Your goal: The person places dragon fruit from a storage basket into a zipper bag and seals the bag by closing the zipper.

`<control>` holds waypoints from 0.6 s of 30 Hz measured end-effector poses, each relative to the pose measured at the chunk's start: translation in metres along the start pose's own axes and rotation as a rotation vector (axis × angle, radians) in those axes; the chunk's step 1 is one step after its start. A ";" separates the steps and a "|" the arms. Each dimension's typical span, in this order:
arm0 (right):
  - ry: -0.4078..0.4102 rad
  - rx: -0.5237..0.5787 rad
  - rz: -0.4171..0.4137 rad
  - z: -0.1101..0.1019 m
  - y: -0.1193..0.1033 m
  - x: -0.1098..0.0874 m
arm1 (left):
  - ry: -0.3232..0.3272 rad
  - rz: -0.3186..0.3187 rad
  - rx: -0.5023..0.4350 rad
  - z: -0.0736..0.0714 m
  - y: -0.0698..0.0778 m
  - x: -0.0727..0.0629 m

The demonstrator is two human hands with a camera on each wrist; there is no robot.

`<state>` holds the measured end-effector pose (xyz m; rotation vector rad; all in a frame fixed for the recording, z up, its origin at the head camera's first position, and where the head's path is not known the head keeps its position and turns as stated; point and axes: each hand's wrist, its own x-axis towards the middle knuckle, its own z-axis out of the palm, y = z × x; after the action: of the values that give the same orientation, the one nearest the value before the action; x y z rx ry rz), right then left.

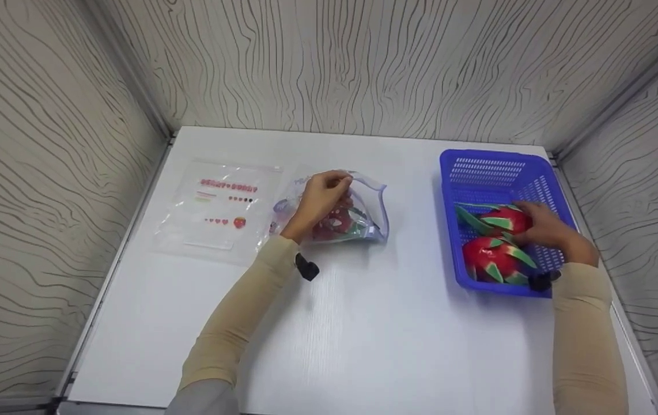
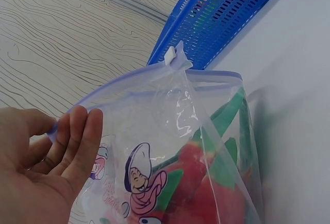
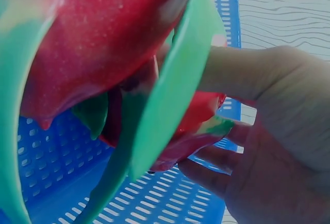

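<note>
My left hand (image 1: 318, 199) pinches the rim of a clear zip bag (image 2: 154, 103) between thumb and fingers. The bag's mouth gapes, and a white slider (image 2: 170, 55) sits on its zip. Inside the bag lies red fruit with green leaf tips (image 2: 196, 198), seen through the printed plastic. My right hand (image 1: 548, 230) reaches into the blue basket (image 1: 450, 230) and grips the farther dragon fruit (image 1: 510, 218), thumb on one side and fingers curled on the other. A second dragon fruit (image 1: 489, 256) rests nearer in the basket, large in the right wrist view.
Flat on the white table (image 1: 335, 346), left of the opened bag, lies another clear zip bag (image 1: 222, 207) with red printing. Wood-patterned panels (image 1: 352, 69) stand around the table at the back and sides.
</note>
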<state>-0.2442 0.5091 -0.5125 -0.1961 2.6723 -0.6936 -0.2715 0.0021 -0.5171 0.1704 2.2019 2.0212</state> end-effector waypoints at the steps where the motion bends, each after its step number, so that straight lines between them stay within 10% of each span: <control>1: 0.003 0.009 -0.002 0.000 0.000 0.000 | -0.001 0.005 -0.002 0.000 0.000 0.000; 18: -0.066 0.108 0.072 -0.002 0.001 0.003 | 0.009 0.034 -0.015 0.000 -0.001 0.000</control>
<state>-0.2478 0.5098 -0.5127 -0.0916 2.5574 -0.7915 -0.2717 0.0024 -0.5185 0.1995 2.2028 2.0597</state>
